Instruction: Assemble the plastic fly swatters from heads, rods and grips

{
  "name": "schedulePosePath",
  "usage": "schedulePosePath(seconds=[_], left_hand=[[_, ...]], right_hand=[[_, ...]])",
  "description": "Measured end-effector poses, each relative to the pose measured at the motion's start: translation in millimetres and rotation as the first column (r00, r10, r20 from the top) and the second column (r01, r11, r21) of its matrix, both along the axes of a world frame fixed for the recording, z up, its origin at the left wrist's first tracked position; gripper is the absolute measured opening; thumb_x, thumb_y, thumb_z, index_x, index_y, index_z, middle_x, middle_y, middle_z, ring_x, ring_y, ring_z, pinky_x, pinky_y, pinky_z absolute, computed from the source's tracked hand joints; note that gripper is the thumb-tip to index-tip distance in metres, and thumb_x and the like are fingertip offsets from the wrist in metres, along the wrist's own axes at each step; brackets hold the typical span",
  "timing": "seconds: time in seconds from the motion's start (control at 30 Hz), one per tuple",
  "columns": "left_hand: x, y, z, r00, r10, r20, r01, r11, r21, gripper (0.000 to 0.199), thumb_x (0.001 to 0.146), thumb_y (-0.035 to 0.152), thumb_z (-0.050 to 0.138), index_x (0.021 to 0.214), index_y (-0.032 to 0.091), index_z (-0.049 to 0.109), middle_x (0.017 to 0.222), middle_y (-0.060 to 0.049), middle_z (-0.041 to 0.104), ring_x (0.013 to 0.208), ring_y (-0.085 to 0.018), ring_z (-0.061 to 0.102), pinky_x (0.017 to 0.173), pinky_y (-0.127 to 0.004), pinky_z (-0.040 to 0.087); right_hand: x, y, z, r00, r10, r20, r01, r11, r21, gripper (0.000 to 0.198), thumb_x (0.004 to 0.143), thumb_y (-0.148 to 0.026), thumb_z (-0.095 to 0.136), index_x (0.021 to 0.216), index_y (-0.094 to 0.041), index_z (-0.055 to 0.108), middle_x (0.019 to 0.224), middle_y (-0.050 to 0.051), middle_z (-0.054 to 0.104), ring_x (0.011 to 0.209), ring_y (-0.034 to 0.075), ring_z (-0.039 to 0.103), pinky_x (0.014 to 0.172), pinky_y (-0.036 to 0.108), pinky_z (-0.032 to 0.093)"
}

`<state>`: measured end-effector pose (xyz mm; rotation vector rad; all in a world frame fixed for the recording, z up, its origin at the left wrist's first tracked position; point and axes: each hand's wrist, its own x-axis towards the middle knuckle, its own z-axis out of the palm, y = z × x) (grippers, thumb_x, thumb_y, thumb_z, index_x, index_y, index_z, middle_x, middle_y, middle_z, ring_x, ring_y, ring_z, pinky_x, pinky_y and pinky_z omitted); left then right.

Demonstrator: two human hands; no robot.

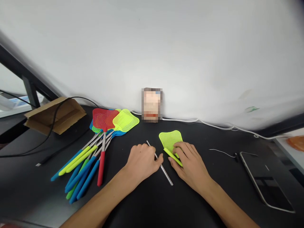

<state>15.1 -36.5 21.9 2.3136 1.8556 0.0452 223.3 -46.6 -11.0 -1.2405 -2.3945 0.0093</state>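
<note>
Near the middle of the black table, my left hand [142, 160] is closed, its thumb and curled fingers on a thin silver metal rod [167, 176]. The rod lies slantwise, with both ends showing past the hand. My right hand [191, 161] is closed around a yellow-green handle [171, 155], a short plastic grip whose far part is hidden under my fingers. Just beyond it lies a yellow-green perforated fly swatter head [170, 138], partly covered by the same hand. At left, several assembled fly swatters [103, 148] are piled, with red, yellow, blue and green parts.
An open cardboard box [55, 115] stands at the back left, with a black cable [54, 122] across it. A pixelated upright object [152, 105] stands by the white wall. A smartphone [266, 180] lies at right. A white cable [197, 120] runs along the wall.
</note>
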Motion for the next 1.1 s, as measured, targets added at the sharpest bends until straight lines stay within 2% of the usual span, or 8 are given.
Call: schedulePosePath(seconds=[0.27,0.53,0.77,0.93,1.1], left_hand=[[2.3,-2.6,3.4,1.0,-0.015,0.0,0.015,0.999,-0.039,0.036,0.094,0.039,0.05,0.078,0.02,0.076,0.075,-0.012,0.073,0.078,-0.032,0.073,0.068,-0.038,0.047],[2.3,-2.7,3.1,0.999,-0.039,-0.005,0.039,0.999,-0.035,0.04,0.096,0.045,0.049,0.079,0.019,0.075,0.075,-0.013,0.072,0.079,-0.034,0.073,0.07,-0.04,0.048],[0.7,-3.1,5.0,0.998,-0.063,-0.01,0.062,0.996,-0.058,0.032,0.095,0.035,0.05,0.082,0.018,0.074,0.075,-0.013,0.072,0.081,-0.033,0.073,0.07,-0.039,0.047],[0.9,-3.2,2.1,0.996,-0.086,-0.017,0.085,0.996,-0.025,0.031,0.094,0.032,0.05,0.082,0.018,0.074,0.075,-0.014,0.072,0.079,-0.036,0.074,0.068,-0.041,0.049],[1.2,-4.4,-0.9,0.995,-0.094,-0.037,0.095,0.995,0.026,0.038,0.097,0.039,0.047,0.079,0.018,0.073,0.075,-0.015,0.073,0.078,-0.037,0.075,0.067,-0.042,0.049]], right_hand=[[0.4,-0.5,-0.4,1.0,-0.013,-0.004,0.013,1.0,-0.003,0.003,0.097,-0.02,0.058,0.099,-0.021,0.056,0.113,0.012,0.064,0.103,0.03,0.06,0.087,0.046,0.047],[0.7,-1.0,-0.2,1.0,-0.008,0.02,0.009,1.0,-0.029,0.008,0.098,-0.024,0.06,0.104,-0.02,0.056,0.115,0.013,0.063,0.107,0.031,0.059,0.09,0.047,0.047],[0.6,-1.9,0.1,1.0,-0.007,-0.001,0.007,0.999,-0.043,0.01,0.097,-0.027,0.062,0.098,-0.021,0.054,0.115,0.012,0.062,0.106,0.03,0.058,0.089,0.047,0.047],[-0.2,-2.7,-0.3,1.0,-0.002,-0.013,0.002,1.0,-0.028,0.012,0.097,-0.029,0.063,0.094,-0.022,0.054,0.116,0.013,0.061,0.107,0.032,0.058,0.089,0.048,0.048],[0.0,-1.9,0.5,1.0,0.006,-0.004,-0.006,1.0,-0.025,0.011,0.097,-0.029,0.063,0.095,-0.021,0.055,0.117,0.014,0.061,0.108,0.032,0.058,0.089,0.048,0.048]])
